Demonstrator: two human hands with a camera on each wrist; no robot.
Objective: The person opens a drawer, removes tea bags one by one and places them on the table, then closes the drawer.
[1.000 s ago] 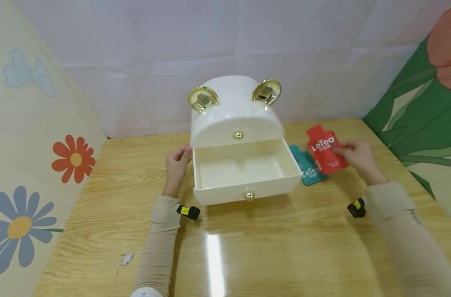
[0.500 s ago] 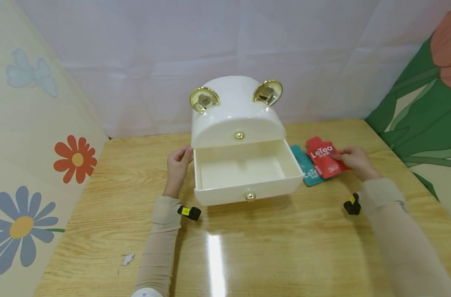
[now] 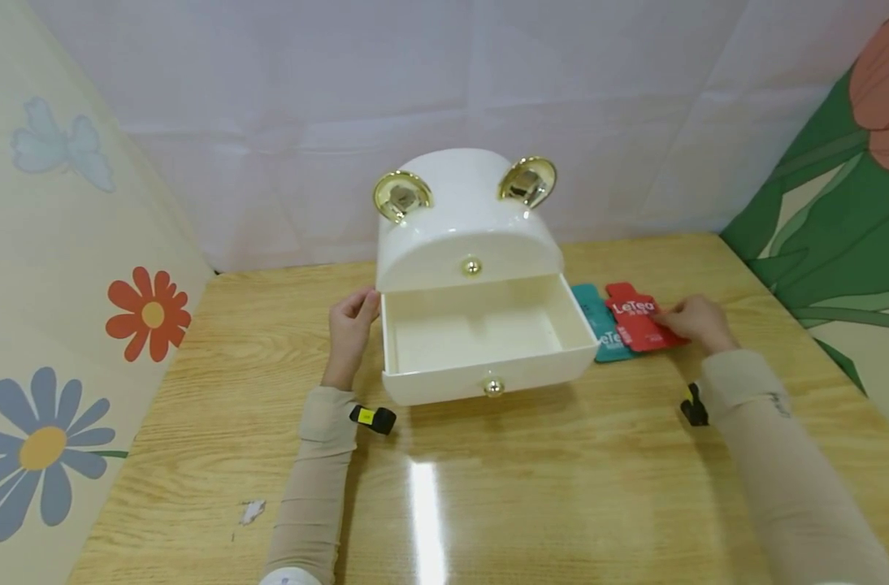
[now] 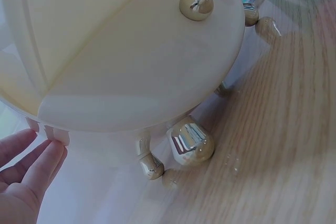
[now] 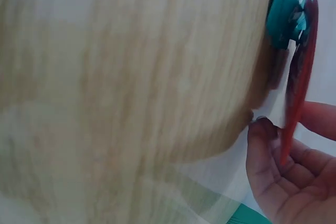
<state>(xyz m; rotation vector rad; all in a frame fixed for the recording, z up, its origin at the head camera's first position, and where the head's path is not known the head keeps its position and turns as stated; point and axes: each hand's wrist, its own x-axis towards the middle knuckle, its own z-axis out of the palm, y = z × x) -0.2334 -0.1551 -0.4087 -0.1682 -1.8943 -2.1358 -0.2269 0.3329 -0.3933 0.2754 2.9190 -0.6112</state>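
Lower and flatter than half a second ago, the red pouch (image 3: 639,325) overlaps the teal pouch (image 3: 596,313), right of the pulled-out drawer (image 3: 437,383). The right hand (image 3: 700,323) pinches its right end, keeping the printed face uncovered. Gripping nothing, the left hand (image 3: 351,333) touches the left side where drawer and white box (image 3: 466,236) meet, probably steadying them.

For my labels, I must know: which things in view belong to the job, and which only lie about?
In the work:
glossy white round-topped drawer box, touched by the left hand
flat red pouch marked LeTea, pinched by the right hand
flat teal pouch, partly under it

Seemingly apart:
small ragged white patch, scrap or mark unclear
painted red flower at left
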